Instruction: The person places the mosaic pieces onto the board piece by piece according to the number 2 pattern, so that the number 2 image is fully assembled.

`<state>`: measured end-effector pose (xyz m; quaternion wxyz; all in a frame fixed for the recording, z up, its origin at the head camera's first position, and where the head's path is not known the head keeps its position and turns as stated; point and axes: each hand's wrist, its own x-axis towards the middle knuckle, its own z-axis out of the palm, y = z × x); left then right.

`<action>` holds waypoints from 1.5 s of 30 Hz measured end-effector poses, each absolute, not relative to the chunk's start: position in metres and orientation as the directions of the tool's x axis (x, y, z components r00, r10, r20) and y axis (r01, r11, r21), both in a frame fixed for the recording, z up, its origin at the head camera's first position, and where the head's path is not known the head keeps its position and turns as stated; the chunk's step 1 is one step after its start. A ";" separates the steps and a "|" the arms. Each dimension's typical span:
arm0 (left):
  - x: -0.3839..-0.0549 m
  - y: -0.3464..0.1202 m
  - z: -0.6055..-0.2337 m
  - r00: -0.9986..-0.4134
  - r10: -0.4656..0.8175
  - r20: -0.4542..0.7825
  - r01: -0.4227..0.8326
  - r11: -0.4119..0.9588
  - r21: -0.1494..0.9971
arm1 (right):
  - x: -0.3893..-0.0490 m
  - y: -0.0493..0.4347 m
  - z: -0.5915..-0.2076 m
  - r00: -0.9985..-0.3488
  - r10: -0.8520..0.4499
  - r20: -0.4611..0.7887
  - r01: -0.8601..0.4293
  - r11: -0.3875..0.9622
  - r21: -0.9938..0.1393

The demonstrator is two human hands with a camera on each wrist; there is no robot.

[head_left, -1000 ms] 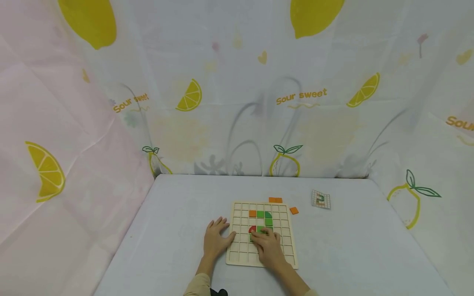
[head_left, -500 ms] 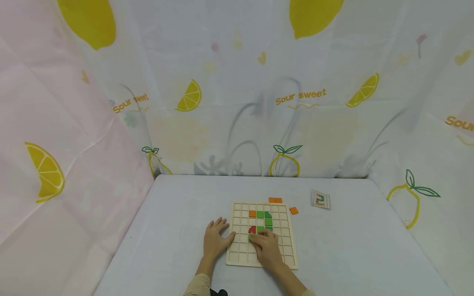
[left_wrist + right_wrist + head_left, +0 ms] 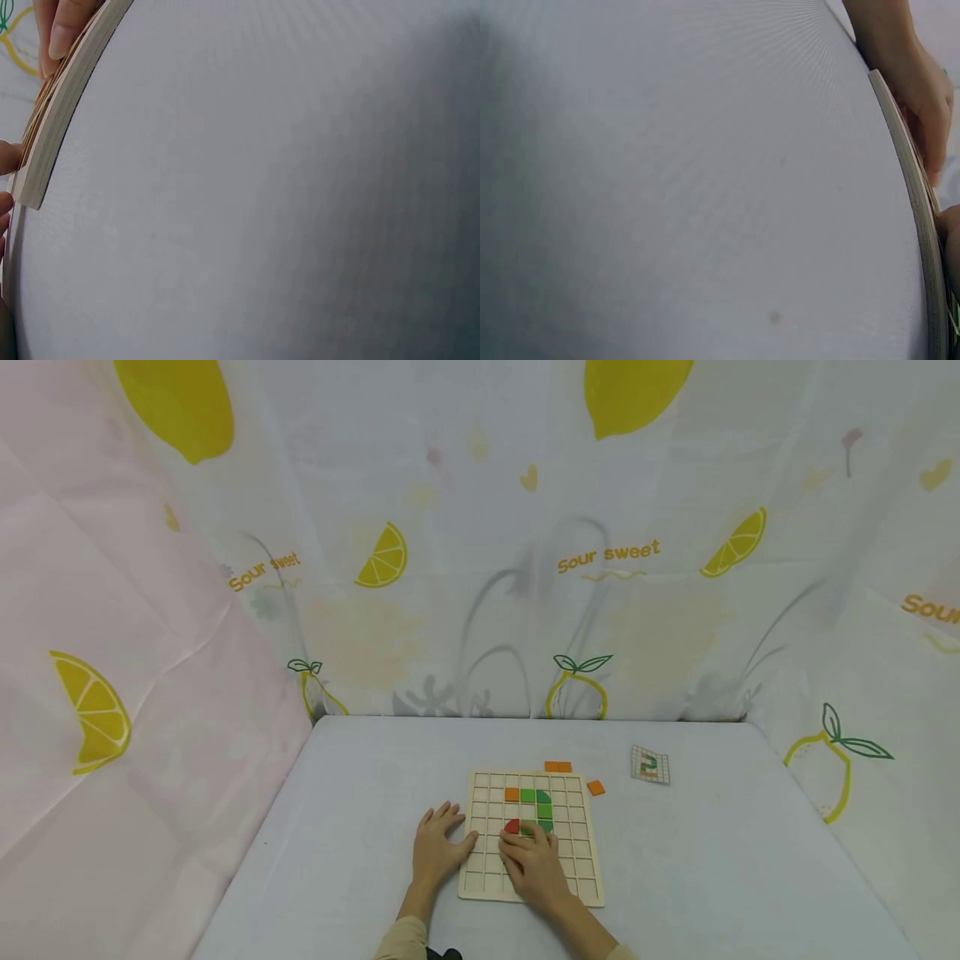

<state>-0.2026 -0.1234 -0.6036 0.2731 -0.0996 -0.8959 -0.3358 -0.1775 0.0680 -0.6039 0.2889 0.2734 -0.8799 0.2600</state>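
Note:
A square wooden grid board point(image 3: 480, 885) lies on the white table. Set in its cells are an orange tile point(image 3: 512, 795), green tiles point(image 3: 528, 795), dark green rounded tiles point(image 3: 543, 797) and a red rounded tile point(image 3: 512, 827). My left hand point(image 3: 437, 847) rests beside the board's left edge, fingers spread, thumb touching the rim. My right hand point(image 3: 538, 864) is over the board, thumb and fingertips together just below the red tile, pinching a green tile that they now cover. In the left wrist view, fingers point(image 3: 64, 34) show above the board's edge point(image 3: 67, 105).
Two orange tiles point(image 3: 558, 767) lie behind the board, and a third orange tile point(image 3: 596, 787) is off its right edge. Further right lies a small pattern card point(image 3: 650, 765) with a printed figure. Lemon-printed cloth walls point(image 3: 480, 610) enclose the table.
My right hand's fingertips have shifted slightly left and now hide the green tile that showed beneath them before. My left hand has stayed in place.

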 end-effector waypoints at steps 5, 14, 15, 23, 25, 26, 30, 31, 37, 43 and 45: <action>-0.202 -0.123 -0.604 -0.842 -0.012 0.539 0.347 0.753 0.559 | -0.177 0.069 -0.603 -0.683 -0.337 0.649 -0.634 0.714 -0.297; -0.202 -0.124 -0.605 -0.843 -0.004 0.538 0.348 0.758 0.552 | -0.178 0.071 -0.600 -0.708 -0.347 0.615 -0.615 0.732 -0.294; -0.203 -0.124 -0.605 -0.840 -0.003 0.543 0.352 0.759 0.548 | -0.178 0.071 -0.600 -0.711 -0.348 0.611 -0.612 0.734 -0.294; -0.202 -0.122 -0.605 -0.827 0.002 0.562 0.367 0.758 0.539 | -0.179 0.073 -0.600 -0.720 -0.362 0.592 -0.603 0.749 -0.276; -0.202 -0.123 -0.606 -0.831 0.000 0.556 0.360 0.763 0.537 | -0.179 0.074 -0.600 -0.720 -0.366 0.590 -0.604 0.749 -0.272; -0.203 -0.123 -0.606 -0.833 -0.001 0.554 0.357 0.763 0.539 | -0.179 0.074 -0.599 -0.719 -0.369 0.589 -0.606 0.747 -0.273; -0.203 -0.124 -0.606 -0.833 -0.002 0.553 0.353 0.767 0.535 | -0.180 0.078 -0.596 -0.725 -0.366 0.583 -0.620 0.716 -0.321; -0.203 -0.124 -0.606 -0.832 -0.001 0.554 0.355 0.767 0.534 | -0.180 0.081 -0.594 -0.730 -0.355 0.584 -0.616 0.712 -0.337; -0.204 -0.123 -0.605 -0.830 0.000 0.557 0.358 0.766 0.534 | -0.204 0.114 -0.584 -0.726 -0.140 0.674 -0.545 0.716 -0.437; -0.203 -0.123 -0.603 -0.837 -0.004 0.547 0.352 0.762 0.544 | -0.238 0.159 -0.582 -0.853 0.141 0.503 -0.215 0.783 -0.584; -0.202 -0.123 -0.602 -0.842 -0.002 0.540 0.349 0.761 0.547 | -0.244 0.169 -0.585 -0.883 0.197 0.427 -0.125 0.776 -0.618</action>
